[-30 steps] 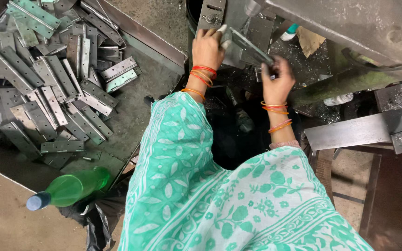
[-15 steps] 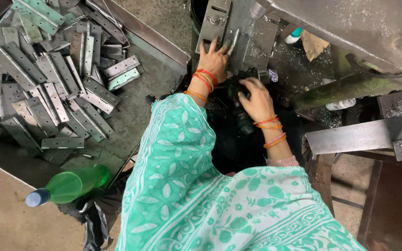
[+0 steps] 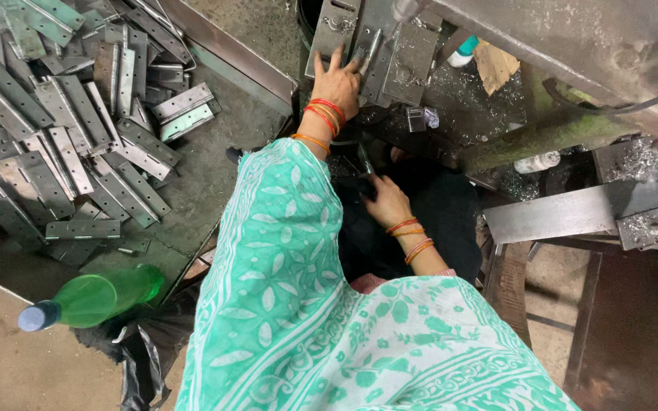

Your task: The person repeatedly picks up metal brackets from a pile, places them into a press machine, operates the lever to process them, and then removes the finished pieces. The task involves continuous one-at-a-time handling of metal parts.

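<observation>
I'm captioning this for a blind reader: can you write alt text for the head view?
Seen from above, a person's left hand presses on a metal plate at a machine, while the right hand reaches into the dark gap below. A heap of metal hinges and a green bottle lie to the left.

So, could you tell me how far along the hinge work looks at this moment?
No finished pieces can be told apart. In hand: the left hand presses a metal plate on the machine bed, while the right hand is low in the dark space below. Left: a big heap of hinge plates lies beside the green bottle.
</observation>
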The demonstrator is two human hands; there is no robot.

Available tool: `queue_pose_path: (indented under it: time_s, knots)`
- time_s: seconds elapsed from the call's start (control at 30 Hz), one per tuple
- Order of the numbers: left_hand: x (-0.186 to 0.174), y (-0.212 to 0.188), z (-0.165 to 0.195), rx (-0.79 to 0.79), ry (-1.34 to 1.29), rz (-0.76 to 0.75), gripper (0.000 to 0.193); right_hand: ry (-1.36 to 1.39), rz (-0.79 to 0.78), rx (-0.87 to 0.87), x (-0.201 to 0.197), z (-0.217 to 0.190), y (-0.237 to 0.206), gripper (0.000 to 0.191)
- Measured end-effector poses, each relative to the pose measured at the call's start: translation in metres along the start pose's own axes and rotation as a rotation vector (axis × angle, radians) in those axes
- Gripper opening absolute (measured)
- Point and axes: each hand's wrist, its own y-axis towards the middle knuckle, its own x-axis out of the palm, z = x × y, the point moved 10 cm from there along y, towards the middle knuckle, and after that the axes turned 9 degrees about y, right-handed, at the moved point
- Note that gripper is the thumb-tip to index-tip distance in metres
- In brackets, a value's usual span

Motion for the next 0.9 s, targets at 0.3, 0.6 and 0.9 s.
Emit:
queue_pose_path:
  time_s: [0.3, 0.6, 0.9]
  knots:
    - [-0.010, -0.015, 0.008, -0.040, 0.066, 0.058, 0.041, -0.101, -0.099, -0.045, -0.023, -0.009, 0.021, 0.060]
    - [-0.007, -0.013, 0.011, -0.017, 0.051, 0.032, 0.035, 0.028, 0.067, -0.022, 0.024, 0.010, -0.014, 0.050]
    - [-0.006, -0.014, 0.004, -0.084, 0.070, 0.013, 0.032, 0.009, -0.027, -0.046, 0.000, 0.002, 0.001, 0.060]
